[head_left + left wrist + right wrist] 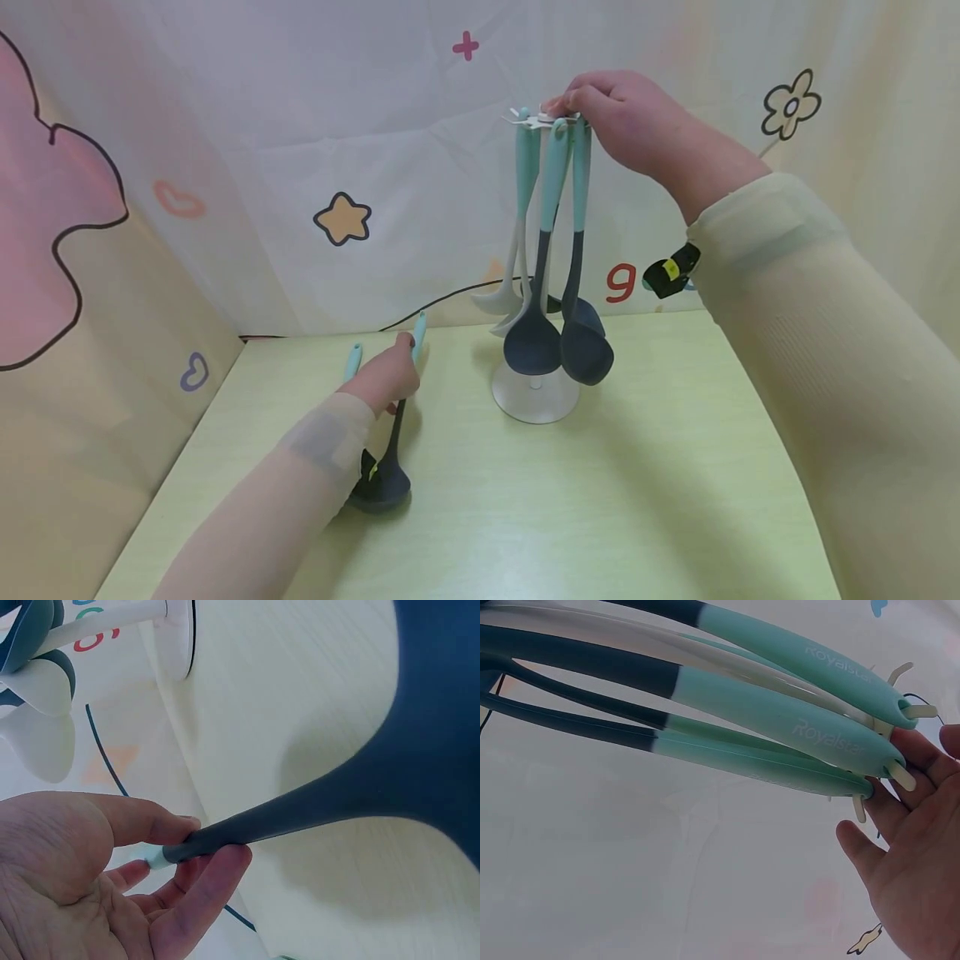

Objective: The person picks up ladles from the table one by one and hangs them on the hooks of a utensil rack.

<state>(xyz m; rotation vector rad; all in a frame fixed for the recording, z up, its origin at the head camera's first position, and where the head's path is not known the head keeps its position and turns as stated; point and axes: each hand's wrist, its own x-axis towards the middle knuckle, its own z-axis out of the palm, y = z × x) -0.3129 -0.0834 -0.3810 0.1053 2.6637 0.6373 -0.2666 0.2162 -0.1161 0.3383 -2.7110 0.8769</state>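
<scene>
My left hand (386, 377) pinches a kitchen utensil with a dark, broad head (392, 483) and a mint handle (420, 329). In the left wrist view, thumb and fingers hold its dark shaft (262, 817) near the mint part. At the top of a white utensil rack (517, 400), my right hand (618, 117) grips the hub with its fingertips. A dark ladle (532, 343) and several other mint-handled utensils hang from the rack. Up close, their handles (780, 712) loop over pale hooks (902, 776) beside the fingers.
Another mint handle (353, 362) lies left of my left hand, its lower part hidden by the arm. The pale table (480, 517) ends at a printed curtain (405, 167) behind the rack.
</scene>
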